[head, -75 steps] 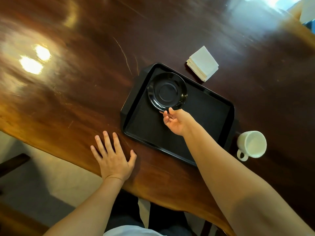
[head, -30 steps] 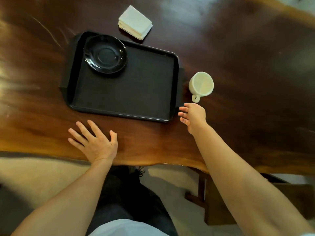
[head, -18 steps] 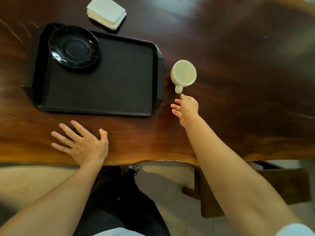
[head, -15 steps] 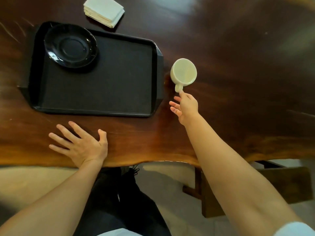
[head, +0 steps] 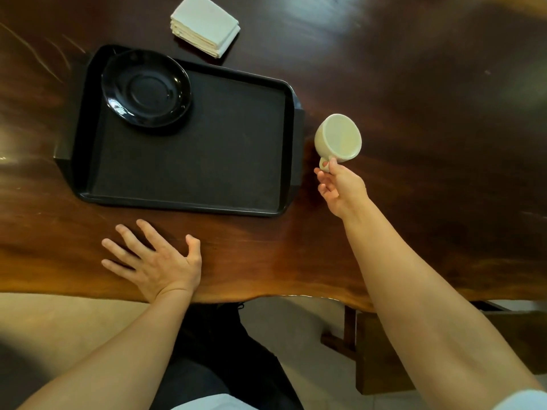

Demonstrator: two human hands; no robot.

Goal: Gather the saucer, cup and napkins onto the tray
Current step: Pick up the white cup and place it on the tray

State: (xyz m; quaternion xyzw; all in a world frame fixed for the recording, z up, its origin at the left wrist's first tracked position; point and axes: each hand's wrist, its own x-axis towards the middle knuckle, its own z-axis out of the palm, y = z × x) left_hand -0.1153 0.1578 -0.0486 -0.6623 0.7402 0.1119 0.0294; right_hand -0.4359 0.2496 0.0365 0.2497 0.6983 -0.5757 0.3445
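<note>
Dark polished wood table (head: 414, 202) carries the flat, spread left hand (head: 157, 261), while the right hand (head: 340, 187) pinches the cup (head: 339, 139) handle just right of the tray (head: 291, 143).

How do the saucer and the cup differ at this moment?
The saucer is glossy black; the cup is cream. The saucer lies in the tray's far left corner; the cup is off the tray, past its right end. Nothing touches the saucer; the right hand pinches the cup's handle. Both look empty.
</note>
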